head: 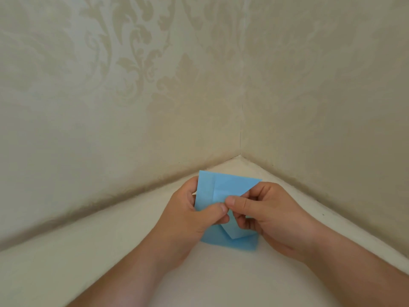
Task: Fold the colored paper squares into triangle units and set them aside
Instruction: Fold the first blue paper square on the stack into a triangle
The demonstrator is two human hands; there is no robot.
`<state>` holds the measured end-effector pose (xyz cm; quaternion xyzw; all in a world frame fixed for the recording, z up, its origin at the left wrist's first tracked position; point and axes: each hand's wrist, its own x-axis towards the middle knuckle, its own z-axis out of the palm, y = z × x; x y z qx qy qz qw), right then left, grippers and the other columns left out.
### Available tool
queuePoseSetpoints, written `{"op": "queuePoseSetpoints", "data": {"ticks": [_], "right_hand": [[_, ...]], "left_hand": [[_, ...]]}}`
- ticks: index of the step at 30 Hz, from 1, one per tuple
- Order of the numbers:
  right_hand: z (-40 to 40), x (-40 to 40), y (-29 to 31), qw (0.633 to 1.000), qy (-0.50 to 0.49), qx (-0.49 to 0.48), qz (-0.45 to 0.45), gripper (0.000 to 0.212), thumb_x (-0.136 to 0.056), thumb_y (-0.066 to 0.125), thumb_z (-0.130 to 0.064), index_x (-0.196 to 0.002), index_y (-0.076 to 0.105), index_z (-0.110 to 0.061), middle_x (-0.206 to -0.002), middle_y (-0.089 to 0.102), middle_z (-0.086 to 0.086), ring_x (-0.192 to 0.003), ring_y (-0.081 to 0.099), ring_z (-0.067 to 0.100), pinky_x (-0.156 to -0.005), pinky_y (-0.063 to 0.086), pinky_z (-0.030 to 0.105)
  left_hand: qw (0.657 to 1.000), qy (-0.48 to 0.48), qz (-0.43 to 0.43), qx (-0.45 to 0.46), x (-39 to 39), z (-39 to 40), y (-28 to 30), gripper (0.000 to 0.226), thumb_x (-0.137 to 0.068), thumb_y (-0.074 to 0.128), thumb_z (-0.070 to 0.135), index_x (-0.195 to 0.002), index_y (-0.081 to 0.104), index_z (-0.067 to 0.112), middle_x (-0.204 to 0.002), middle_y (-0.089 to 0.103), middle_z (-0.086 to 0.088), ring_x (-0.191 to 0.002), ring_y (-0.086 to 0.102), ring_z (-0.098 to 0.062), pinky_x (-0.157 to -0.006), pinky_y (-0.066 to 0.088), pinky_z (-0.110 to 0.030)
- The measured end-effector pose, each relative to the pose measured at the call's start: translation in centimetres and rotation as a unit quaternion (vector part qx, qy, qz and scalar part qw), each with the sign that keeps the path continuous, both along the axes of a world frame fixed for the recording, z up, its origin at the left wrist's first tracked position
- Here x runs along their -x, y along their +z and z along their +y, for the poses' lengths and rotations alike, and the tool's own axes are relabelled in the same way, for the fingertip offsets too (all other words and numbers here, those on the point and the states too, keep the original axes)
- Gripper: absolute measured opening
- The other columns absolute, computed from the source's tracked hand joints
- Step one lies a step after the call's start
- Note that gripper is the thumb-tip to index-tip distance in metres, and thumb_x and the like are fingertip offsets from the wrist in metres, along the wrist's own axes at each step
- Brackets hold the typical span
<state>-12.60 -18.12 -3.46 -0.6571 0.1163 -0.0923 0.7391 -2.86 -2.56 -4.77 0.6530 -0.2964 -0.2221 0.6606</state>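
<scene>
A light blue paper [223,187], partly folded, is held up above the white table between both hands. My left hand [188,216] grips its left side, thumb pressing on the front near the middle. My right hand [265,216] pinches the right part, thumb on top and fingers curled behind. A folded point of the paper hangs down below the thumbs. Under the hands another blue sheet [234,243] lies flat on the table; most of it is hidden by the hands and the held paper.
The white table [110,251] fits into a corner formed by two beige patterned walls [132,85]. The hands work close to that corner. Both forearms come in from the lower edge of the view.
</scene>
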Motion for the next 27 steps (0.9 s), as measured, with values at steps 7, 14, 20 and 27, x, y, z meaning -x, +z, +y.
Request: {"op": "queuePoseSetpoints", "data": {"ticks": [7,14,20,27], "right_hand": [[-1.4,0.1,1.3,0.998,-0.041,-0.049,-0.023,0.019,-0.076,0.08,-0.014,-0.065,0.065,-0.013,-0.066,0.057,0.005,-0.056,0.052,0.014,-0.06,0.048,0.025],[-2.2,0.1,1.1,0.998,-0.057,-0.03,-0.008,0.024,-0.088,0.074,-0.008,-0.066,0.065,-0.015,-0.066,0.057,0.005,-0.056,0.051,0.015,-0.06,0.048,0.027],[-1.9,0.2,0.6,0.991,-0.005,0.131,0.012,0.025,-0.089,0.075,-0.007,-0.065,0.066,-0.012,-0.062,0.059,0.005,-0.056,0.051,0.014,-0.057,0.046,0.024],[-2.1,0.2,0.6,0.991,0.004,0.136,0.016,0.025,-0.09,0.075,-0.012,-0.068,0.065,-0.012,-0.062,0.059,0.003,-0.056,0.051,0.013,-0.058,0.048,0.023]], "left_hand": [[1.0,0.004,0.006,0.002,-1.0,0.7,0.7,0.038,-0.08,0.075,0.011,-0.116,0.072,0.021,-0.114,0.077,-0.008,-0.104,0.074,-0.032,-0.094,0.06,-0.049],[0.996,0.069,0.053,0.03,-1.4,0.8,0.9,0.037,-0.086,0.079,0.0,-0.118,0.07,0.016,-0.097,0.077,-0.017,-0.084,0.074,-0.023,-0.096,0.06,-0.045],[0.979,0.128,0.102,0.122,-1.3,0.5,1.3,0.035,-0.089,0.071,-0.006,-0.119,0.064,0.011,-0.08,0.071,-0.012,-0.071,0.066,-0.017,-0.084,0.06,-0.033],[0.981,0.139,0.05,0.123,-1.6,0.8,1.5,0.042,-0.084,0.078,-0.003,-0.118,0.065,0.016,-0.067,0.065,-0.005,-0.072,0.069,-0.017,-0.098,0.055,-0.045]]}}
